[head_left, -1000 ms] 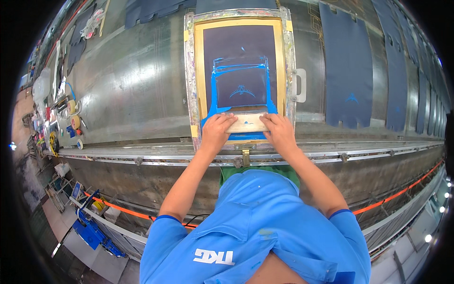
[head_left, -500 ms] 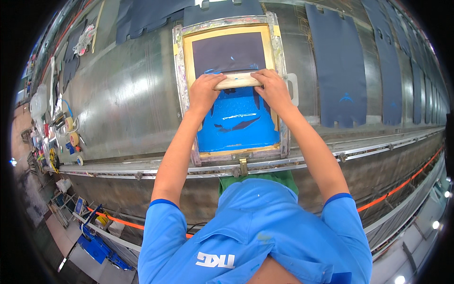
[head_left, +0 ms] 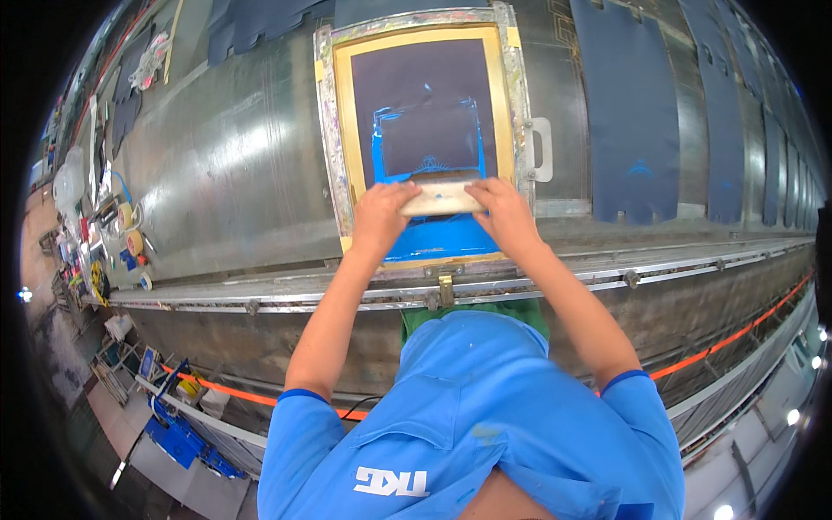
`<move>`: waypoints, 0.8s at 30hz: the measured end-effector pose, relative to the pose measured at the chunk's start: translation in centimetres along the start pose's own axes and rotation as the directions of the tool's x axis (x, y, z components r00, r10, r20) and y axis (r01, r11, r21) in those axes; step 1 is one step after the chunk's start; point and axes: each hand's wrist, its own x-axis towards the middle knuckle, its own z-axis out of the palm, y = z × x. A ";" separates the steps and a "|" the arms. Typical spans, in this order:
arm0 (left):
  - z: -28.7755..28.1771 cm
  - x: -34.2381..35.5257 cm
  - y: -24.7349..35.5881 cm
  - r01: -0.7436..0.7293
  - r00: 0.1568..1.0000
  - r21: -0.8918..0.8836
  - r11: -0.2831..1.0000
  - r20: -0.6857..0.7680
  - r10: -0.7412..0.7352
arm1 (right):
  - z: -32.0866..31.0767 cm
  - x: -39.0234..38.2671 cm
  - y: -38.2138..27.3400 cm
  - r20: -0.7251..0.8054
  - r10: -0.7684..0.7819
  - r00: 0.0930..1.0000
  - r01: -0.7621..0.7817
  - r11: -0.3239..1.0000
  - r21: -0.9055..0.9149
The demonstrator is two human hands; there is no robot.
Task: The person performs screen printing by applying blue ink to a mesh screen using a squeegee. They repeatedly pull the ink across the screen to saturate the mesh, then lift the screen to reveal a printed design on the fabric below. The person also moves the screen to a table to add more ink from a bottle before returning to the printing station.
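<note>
My left hand [head_left: 379, 214] and my right hand [head_left: 508, 211] grip the two ends of a wooden squeegee [head_left: 442, 198], fingers wrapped over its pale handle. It lies across the lower part of a screen printing frame [head_left: 328, 147], whose inner border is yellow. Blue ink [head_left: 442, 240] pools on the near side of the squeegee. Beyond it the dark mesh [head_left: 420, 74] shows thin blue streaks along the sides and a small blue arc-shaped design. The squeegee's lower edge is hidden under the handle.
The frame rests on a long metal table [head_left: 225, 156] with a rail [head_left: 347, 303] along its near edge. Dark fabric pieces [head_left: 633, 113] lie to the right, some bearing a blue print. Tape rolls [head_left: 133, 242] and other supplies sit at the left end.
Both hands have drawn the squeegee toward me along the screen. Blue ink that covered the near half is pushed closer to the near edge, baring dark mesh with the blue design.
</note>
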 end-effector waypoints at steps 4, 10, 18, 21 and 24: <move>1.8 -6.2 1.2 -0.015 1.000 0.034 0.999 0.017 0.014 | 1.9 -5.3 -0.7 0.016 -0.035 0.999 0.035 0.999 -0.017; 0.9 -8.1 3.3 0.008 0.999 0.032 0.999 0.031 -0.009 | -1.1 -6.8 -2.6 0.030 -0.079 0.996 0.075 0.991 0.109; 0.5 -4.6 5.2 0.204 0.958 0.273 0.940 0.144 -0.250 | -16.2 -2.2 -7.9 -0.121 -0.612 0.781 -0.080 -0.291 0.953; 1.0 -4.6 5.1 0.200 0.961 0.437 0.877 0.085 -0.262 | -19.5 -1.7 -7.7 -0.200 -0.716 0.669 -0.290 -0.499 0.816; 1.3 -5.5 4.6 0.281 0.947 0.342 0.897 0.052 -0.317 | -22.5 -1.9 -6.1 -0.427 -0.617 0.661 -0.367 -0.762 0.533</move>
